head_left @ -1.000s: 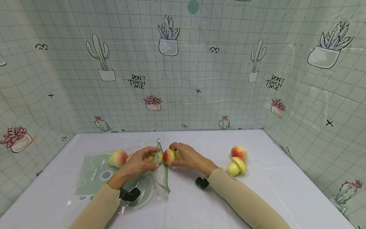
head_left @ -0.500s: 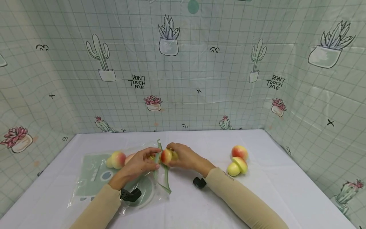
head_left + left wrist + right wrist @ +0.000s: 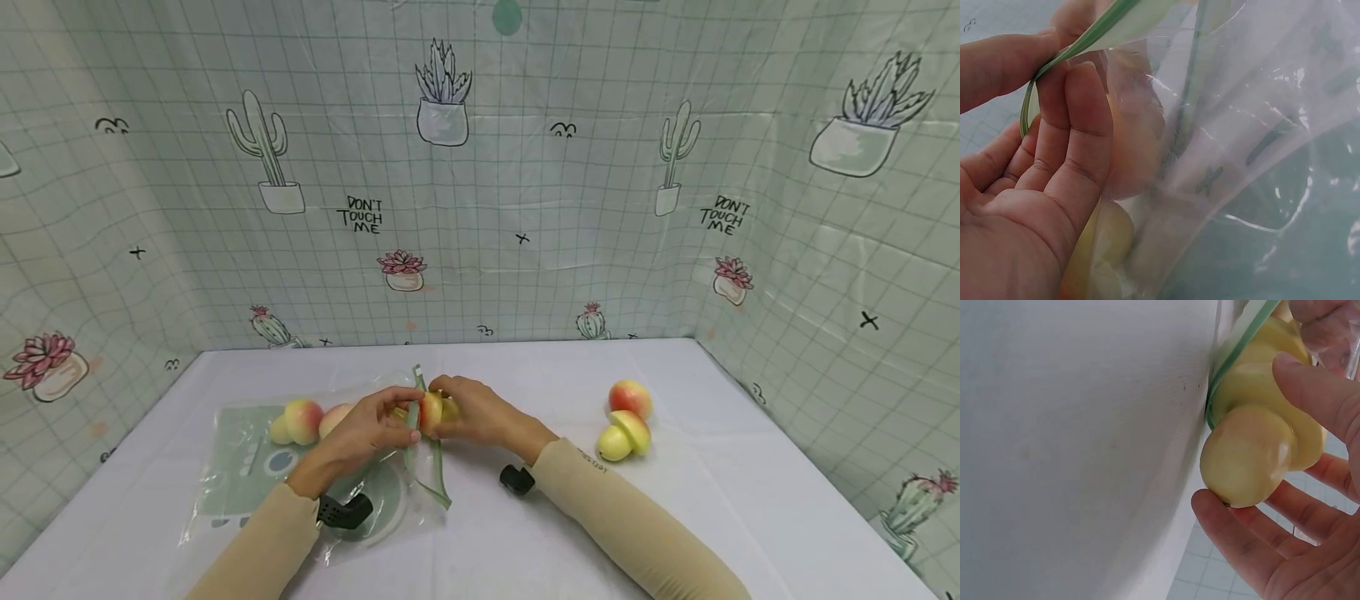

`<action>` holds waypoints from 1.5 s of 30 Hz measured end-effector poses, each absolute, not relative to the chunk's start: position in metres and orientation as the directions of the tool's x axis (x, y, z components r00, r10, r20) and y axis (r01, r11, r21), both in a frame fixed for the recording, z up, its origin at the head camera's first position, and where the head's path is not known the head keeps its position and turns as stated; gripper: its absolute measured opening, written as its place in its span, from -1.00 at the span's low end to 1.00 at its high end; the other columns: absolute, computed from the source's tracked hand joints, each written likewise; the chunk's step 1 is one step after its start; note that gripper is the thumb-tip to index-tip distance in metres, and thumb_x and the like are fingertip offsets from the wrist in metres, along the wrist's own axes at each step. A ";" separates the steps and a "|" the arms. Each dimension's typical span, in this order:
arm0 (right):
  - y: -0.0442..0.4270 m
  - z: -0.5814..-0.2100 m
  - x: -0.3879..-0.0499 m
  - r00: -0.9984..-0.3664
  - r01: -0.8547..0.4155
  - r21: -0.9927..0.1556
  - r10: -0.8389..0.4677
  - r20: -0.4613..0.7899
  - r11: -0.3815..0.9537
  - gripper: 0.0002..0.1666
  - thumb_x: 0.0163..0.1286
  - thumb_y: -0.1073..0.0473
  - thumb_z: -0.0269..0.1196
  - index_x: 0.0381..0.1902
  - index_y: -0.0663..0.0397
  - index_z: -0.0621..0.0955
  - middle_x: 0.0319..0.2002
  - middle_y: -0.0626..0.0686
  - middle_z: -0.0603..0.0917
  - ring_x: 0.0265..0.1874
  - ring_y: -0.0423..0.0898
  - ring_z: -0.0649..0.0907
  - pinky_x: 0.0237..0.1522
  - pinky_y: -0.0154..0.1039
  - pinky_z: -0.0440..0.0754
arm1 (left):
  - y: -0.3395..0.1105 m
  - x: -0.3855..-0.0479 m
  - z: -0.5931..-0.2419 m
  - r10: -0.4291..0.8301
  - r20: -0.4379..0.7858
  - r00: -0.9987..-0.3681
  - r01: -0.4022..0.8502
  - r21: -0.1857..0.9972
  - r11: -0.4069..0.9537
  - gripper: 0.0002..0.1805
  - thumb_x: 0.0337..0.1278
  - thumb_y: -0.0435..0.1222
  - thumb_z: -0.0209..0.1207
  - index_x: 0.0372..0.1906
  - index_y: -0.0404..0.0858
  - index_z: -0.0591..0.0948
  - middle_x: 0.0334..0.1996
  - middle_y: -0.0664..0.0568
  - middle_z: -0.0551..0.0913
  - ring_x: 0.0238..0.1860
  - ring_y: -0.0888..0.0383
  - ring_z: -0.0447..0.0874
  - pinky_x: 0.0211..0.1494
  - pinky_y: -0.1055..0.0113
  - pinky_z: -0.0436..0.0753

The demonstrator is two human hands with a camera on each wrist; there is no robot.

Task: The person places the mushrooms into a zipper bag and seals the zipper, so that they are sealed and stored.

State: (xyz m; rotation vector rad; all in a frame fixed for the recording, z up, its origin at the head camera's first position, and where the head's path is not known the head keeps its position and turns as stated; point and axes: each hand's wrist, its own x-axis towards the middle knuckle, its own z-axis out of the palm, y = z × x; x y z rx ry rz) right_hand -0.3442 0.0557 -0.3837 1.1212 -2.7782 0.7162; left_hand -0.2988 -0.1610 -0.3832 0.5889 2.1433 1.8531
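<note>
A clear zip bag with a green-edged mouth (image 3: pixel 437 467) lies on the left half of the table. My left hand (image 3: pixel 369 425) pinches the bag's edge between thumb and fingers; in the left wrist view the green strip (image 3: pixel 1094 34) runs between them. With its fingers around it, my right hand (image 3: pixel 480 412) holds a red-and-yellow fruit piece (image 3: pixel 431 414) at the mouth. The right wrist view shows its rounded yellow end (image 3: pixel 1247 456), the far part inside the green rim (image 3: pixel 1235 356). More fruit pieces (image 3: pixel 303 421) lie in the bag, partly hidden by my left hand.
On the table's right side, a red-yellow fruit (image 3: pixel 630 400) stands behind a yellow-green one (image 3: pixel 624 436). Black wrist devices (image 3: pixel 347 511) sit below both wrists. A patterned cloth (image 3: pixel 480 192) rises behind the white table (image 3: pixel 540 550).
My right hand has moved left, bringing the fruit piece into the bag's mouth. The fruit at the bag's left has shifted further left. My left hand has stayed nearly still.
</note>
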 end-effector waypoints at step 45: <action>0.054 -0.386 -0.346 -0.722 -0.681 -0.437 -0.638 0.268 0.588 -0.68 0.17 0.12 0.42 -0.16 0.07 0.57 -0.23 -0.06 0.57 -0.31 -0.19 0.51 -0.29 -0.38 0.49 | -0.158 -0.298 -0.380 0.446 0.065 -0.893 0.117 0.989 0.090 -0.34 0.01 -0.51 0.29 0.27 -0.43 0.33 -0.04 -0.15 0.33 -0.26 0.16 0.50 -0.29 0.42 0.56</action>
